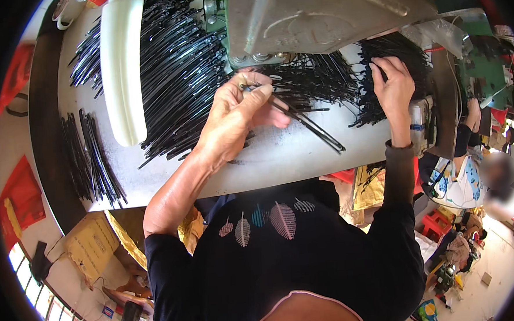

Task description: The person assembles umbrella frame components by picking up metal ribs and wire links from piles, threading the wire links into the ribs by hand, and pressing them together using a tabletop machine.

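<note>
1. The left grip [231,109] was closed in a pinch, thumb against fingers, apparently on a pair of thin black rods [316,131]. Exactly how the fingers met them was partly hidden.
2. The rods slanted from beneath that grip toward the lower right, their far ends free above the bench [280,159].
3. They looked light, slim and fairly stiff, with a glossy surface that would probably slide between dry fingertips. A firm pinch near one end, or around the middle for balance, seemed the sensible hold; hard sideways bending might kink them.
4. The right grip [395,89] had its fingers curled at the right-hand pile [402,51] of similar dark pieces. Whether it had hold of one, I could not tell.
5. Between the two grips lay a middle heap [320,81] of black rods, just beyond the held pair and partly under the metal machine housing [325,17].
6. Left of the left grip spread a large heap [178,100], with a long white trough [123,74] lying across it.
7. Farther left, well apart from both grips, sat small bundles [100,160] near the bench's edge.
</note>
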`<state>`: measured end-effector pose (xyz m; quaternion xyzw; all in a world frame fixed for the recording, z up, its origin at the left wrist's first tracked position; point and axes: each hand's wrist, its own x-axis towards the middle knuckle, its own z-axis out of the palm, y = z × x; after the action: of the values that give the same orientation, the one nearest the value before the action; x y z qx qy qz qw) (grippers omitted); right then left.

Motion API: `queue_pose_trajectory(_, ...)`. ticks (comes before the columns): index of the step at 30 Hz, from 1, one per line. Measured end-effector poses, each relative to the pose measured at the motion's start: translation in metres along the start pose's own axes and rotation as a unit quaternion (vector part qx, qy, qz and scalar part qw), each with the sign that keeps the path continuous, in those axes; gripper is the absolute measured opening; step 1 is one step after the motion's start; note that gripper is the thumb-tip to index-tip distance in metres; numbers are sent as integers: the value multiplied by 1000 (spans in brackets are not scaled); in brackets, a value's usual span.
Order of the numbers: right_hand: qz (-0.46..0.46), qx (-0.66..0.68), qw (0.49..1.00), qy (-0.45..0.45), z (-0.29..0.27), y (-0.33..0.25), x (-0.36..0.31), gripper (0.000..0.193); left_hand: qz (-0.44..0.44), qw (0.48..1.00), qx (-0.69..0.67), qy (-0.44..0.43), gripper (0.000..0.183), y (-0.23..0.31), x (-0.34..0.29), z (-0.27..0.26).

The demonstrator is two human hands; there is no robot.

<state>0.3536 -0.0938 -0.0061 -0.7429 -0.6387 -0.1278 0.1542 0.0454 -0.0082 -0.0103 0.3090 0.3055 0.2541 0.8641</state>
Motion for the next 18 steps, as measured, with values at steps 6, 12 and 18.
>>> queue_pose_trajectory(6, -98, 90, 983, 124, 9, -26, 12, 17, 0, 999, -34, 3, 17, 4, -10, -16)
queue_pose_trajectory(12, -238, 166, 957, 27, 25, -143, 18, 26, -8, 994, -104, 29, 11, 6, -9, -18)
queue_pose_trajectory(18, 58, 446, 889, -83, 30, -169, 14, 6, 13, 995, -78, 62, 8, 8, -5, -23)
